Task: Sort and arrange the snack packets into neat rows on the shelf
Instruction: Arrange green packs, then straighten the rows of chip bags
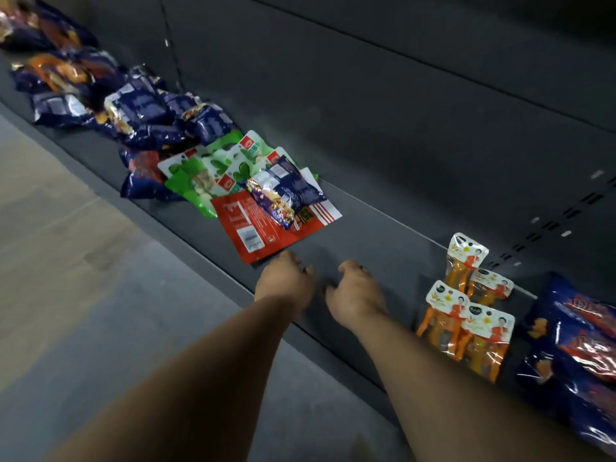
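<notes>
Head view: both hands hover low over the bare middle of the dark shelf (pixel 383 225), fingers loosely curled, holding nothing. The left hand (pixel 285 281) sits just below the red packet (pixel 263 225), the right hand (pixel 355 293) beside it. Jumbled blue packets (pixel 146 111) and green packets (pixel 203 168) fill the upper left; four orange packets (pixel 466 305) lie in rows at lower right, beside large blue bags (pixel 576 355).

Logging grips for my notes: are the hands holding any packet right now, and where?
Nothing is held. The left hand and right hand hang loosely curled over the bare shelf, just short of the red packet.
</notes>
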Motion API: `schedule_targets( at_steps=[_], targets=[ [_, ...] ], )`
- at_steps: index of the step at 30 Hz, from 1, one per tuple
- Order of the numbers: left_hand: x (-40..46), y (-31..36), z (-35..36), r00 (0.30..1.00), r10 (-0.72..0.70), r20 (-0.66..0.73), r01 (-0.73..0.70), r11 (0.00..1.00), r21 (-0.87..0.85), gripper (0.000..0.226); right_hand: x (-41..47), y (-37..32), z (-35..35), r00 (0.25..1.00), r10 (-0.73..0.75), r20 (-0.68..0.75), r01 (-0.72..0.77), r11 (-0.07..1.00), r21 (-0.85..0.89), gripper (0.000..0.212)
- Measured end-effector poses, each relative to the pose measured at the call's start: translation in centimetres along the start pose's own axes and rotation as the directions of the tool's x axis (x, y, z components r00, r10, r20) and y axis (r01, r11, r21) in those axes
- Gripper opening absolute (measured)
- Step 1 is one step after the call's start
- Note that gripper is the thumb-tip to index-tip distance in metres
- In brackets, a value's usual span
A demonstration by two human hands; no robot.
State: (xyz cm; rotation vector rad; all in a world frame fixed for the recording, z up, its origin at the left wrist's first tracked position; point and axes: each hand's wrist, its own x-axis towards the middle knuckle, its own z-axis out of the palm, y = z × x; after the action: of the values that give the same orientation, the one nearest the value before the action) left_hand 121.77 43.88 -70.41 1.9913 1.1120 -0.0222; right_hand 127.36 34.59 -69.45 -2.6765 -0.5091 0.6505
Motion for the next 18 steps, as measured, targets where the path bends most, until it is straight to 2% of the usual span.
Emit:
schedule_targets(
  at_steps=[4,7,11,13,15,18],
  targets=[
    [5.2,-0.5,-1.1,1.0,-0.006,0.018,0.008,0.991,-0.132,0.031,1.2,-0.9,1.0,0.994,0.081,-0.068,-0.077,0.995,0.065,0.049],
    [8.5,0.0,-1.3,0.999,-0.029,0.045,0.037,0.985,-0.171,0.038,1.5,-0.5,1.7,0.983,0.153,-0.103,-0.142,0.985,0.102,0.05],
    [13.1,-0.3,-1.0,0.974,-0.164,0.157,0.21,0.916,-0.343,0.059,1.0,0.0,2.3,0.968,0.223,-0.112,-0.207,0.969,0.136,0.049],
    [14.2,-0.9,-0.1,0.951,-0.261,0.166,0.306,0.863,-0.401,0.064,0.7,0.2,2.5,0.956,0.27,-0.11,-0.254,0.956,0.146,0.05],
    [14.6,-1.3,0.6,0.936,-0.329,0.126,0.35,0.829,-0.436,0.072,0.6,0.4,2.6,0.942,0.312,-0.123,-0.292,0.944,0.155,0.051],
    [15.2,-1.6,1.4,0.929,-0.353,0.114,0.359,0.781,-0.511,0.09,0.5,0.2,2.6,0.929,0.342,-0.141,-0.319,0.934,0.16,0.051]
  ],
)
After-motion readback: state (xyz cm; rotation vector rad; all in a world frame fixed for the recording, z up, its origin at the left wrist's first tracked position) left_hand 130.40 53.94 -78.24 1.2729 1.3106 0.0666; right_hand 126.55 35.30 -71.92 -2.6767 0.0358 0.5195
